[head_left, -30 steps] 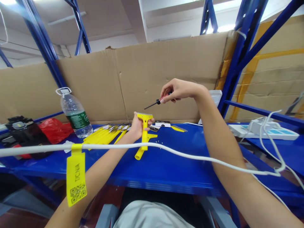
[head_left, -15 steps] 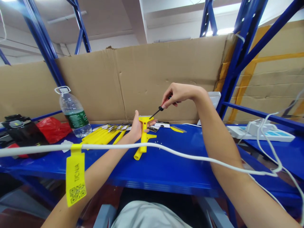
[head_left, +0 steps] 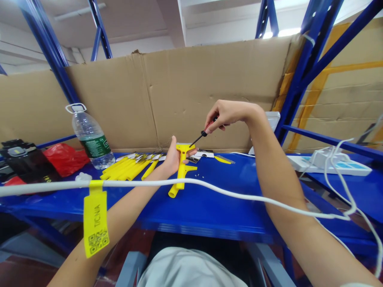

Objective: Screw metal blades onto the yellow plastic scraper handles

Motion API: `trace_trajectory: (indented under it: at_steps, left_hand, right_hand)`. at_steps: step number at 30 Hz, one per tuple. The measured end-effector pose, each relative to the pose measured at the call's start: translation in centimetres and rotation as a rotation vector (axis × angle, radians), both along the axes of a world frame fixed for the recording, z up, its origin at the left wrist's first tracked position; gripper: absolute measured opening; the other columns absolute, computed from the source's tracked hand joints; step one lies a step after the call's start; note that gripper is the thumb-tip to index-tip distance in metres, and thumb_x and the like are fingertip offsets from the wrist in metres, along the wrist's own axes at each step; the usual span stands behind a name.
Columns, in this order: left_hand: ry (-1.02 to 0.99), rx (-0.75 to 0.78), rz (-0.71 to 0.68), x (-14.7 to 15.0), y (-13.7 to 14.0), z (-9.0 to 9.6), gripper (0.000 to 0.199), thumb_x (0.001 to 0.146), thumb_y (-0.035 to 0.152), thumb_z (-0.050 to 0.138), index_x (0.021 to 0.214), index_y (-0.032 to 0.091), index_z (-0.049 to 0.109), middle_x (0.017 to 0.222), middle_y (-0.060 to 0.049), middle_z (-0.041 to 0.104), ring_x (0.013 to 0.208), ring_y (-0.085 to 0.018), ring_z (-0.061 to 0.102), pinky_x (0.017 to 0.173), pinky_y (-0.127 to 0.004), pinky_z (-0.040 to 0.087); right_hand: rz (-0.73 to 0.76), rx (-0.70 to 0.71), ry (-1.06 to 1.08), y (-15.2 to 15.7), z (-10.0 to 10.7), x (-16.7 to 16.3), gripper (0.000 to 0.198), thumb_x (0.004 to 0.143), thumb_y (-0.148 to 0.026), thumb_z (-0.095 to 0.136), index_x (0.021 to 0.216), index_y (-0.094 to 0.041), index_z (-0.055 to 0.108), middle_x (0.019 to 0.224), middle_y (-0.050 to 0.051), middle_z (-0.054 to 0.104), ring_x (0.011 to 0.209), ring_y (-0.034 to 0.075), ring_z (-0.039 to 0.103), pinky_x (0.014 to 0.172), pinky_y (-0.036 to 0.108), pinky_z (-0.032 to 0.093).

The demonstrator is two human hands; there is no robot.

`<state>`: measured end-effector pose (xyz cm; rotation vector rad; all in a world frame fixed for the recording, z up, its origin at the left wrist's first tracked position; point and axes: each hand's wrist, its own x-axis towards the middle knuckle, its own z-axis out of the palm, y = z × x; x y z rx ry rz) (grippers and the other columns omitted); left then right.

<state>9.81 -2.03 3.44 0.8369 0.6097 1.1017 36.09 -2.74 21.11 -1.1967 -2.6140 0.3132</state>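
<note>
Left hand (head_left: 172, 160) holding yellow scraper (head_left: 181, 166) | right hand (head_left: 223, 114) gripping screwdriver (head_left: 204, 133), tip basically at the scraper's head | scraper sits below-left of right hand

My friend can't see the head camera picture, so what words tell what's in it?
A person's right hand holds a screwdriver pointed down at the top of a yellow scraper held in the left hand. Other yellow-handled tools lie on the blue table, near a big, green-labelled clear bottle.
</note>
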Motion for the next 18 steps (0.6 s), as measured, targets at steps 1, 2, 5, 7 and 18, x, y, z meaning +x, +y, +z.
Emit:
trace_trajectory:
  at_steps: [1, 2, 5, 7, 18]
  left_hand:
    - [0.002, 0.004, 0.000, 0.00, 0.03, -0.04, 0.095, 0.116, 0.079, 0.026, 0.145, 0.002, 0.073, 0.117, -0.031, 0.085, 0.088, -0.028, 0.085, 0.037, -0.020, 0.034]
    - [0.006, 0.006, 0.000, 0.00, 0.05, -0.06, 0.095, 0.116, 0.079, 0.025, 0.143, 0.002, 0.074, 0.115, -0.031, 0.085, 0.086, -0.027, 0.085, 0.037, -0.020, 0.034]
    - [0.013, 0.006, 0.003, -0.05, 0.09, -0.07, 0.098, 0.116, 0.080, 0.024, 0.143, 0.000, 0.073, 0.116, -0.032, 0.084, 0.085, -0.028, 0.084, 0.037, -0.020, 0.034]
    - [0.012, 0.007, 0.003, -0.10, 0.08, -0.02, 0.098, 0.116, 0.080, 0.024, 0.146, 0.000, 0.072, 0.119, -0.033, 0.084, 0.089, -0.030, 0.085, 0.037, -0.020, 0.034]
    - [0.093, 0.012, 0.013, -0.12, 0.10, 0.13, 0.096, 0.115, 0.081, 0.024, 0.146, 0.004, 0.072, 0.115, -0.030, 0.085, 0.087, -0.029, 0.084, 0.038, -0.020, 0.033]
  right_hand:
    - [-0.001, -0.001, -0.001, -0.05, 0.01, -0.05, 0.048, 0.080, -0.065, 0.096, 0.103, -0.024, 0.094, 0.082, 0.005, 0.081, 0.061, 0.015, 0.060, 0.056, 0.031, 0.039]
    - [-0.004, -0.002, -0.002, -0.12, 0.04, -0.09, 0.048, 0.080, -0.065, 0.096, 0.103, -0.024, 0.094, 0.082, 0.005, 0.081, 0.062, 0.015, 0.060, 0.056, 0.031, 0.039]
    - [-0.012, -0.003, -0.008, -0.38, 0.13, -0.16, 0.046, 0.080, -0.064, 0.096, 0.102, -0.024, 0.094, 0.083, 0.005, 0.081, 0.062, 0.016, 0.061, 0.056, 0.031, 0.039]
    - [-0.015, 0.003, -0.013, -0.53, 0.17, -0.17, 0.045, 0.080, -0.063, 0.096, 0.102, -0.024, 0.094, 0.083, 0.005, 0.081, 0.063, 0.016, 0.061, 0.056, 0.031, 0.039]
    - [-0.041, 0.039, -0.036, -0.53, 0.13, -0.41, 0.048, 0.081, -0.067, 0.096, 0.103, -0.024, 0.094, 0.067, 0.003, 0.071, 0.063, 0.017, 0.058, 0.056, 0.031, 0.037]
